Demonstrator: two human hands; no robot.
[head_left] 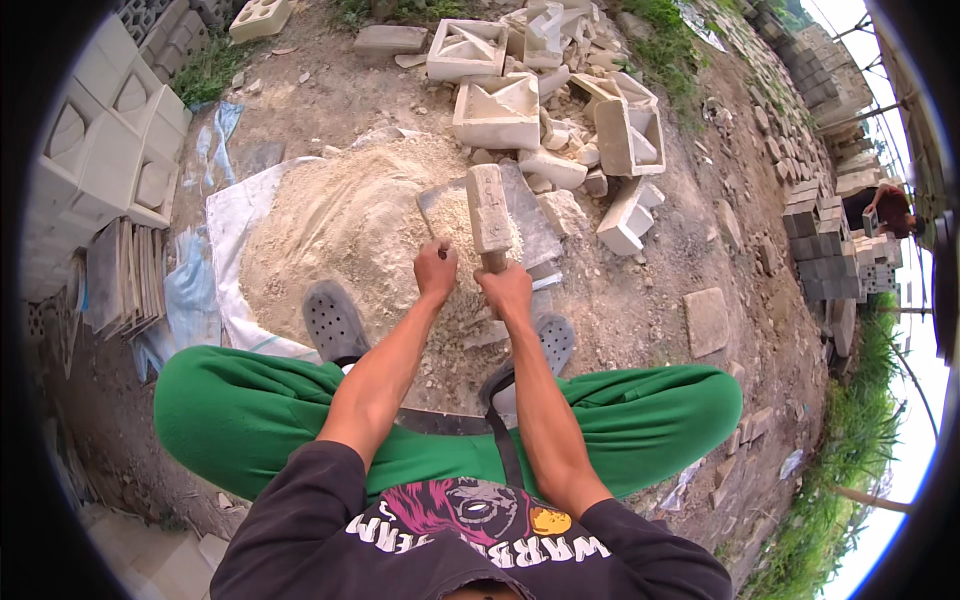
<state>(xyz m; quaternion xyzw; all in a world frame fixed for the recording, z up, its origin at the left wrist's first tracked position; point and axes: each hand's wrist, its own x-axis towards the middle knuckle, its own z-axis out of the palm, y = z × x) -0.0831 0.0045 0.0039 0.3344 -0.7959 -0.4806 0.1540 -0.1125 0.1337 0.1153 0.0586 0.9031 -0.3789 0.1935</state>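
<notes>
My right hand [507, 290] is wrapped around the short handle of a mallet [488, 208], whose long, blocky head is pale and dusty. The mallet head is over a dark flat slab [533, 222] strewn with crushed pale stone. Just left of it, my left hand [436, 268] is closed low over the crumbs at the slab's near edge; whatever its fingers hold, if anything, is hidden. A broad heap of pale crushed grit [330, 215] lies left of the slab on a white sheet [228, 240].
Broken pale blocks [497, 112] and rubble are piled beyond the slab. Moulded blocks [110, 120] are stacked at left, above thin boards [128, 275]. A flat stone [707, 322] lies at right. Farther right, a person [890, 210] is near grey blocks [815, 240]. My clog-clad feet [335, 318] flank the work area.
</notes>
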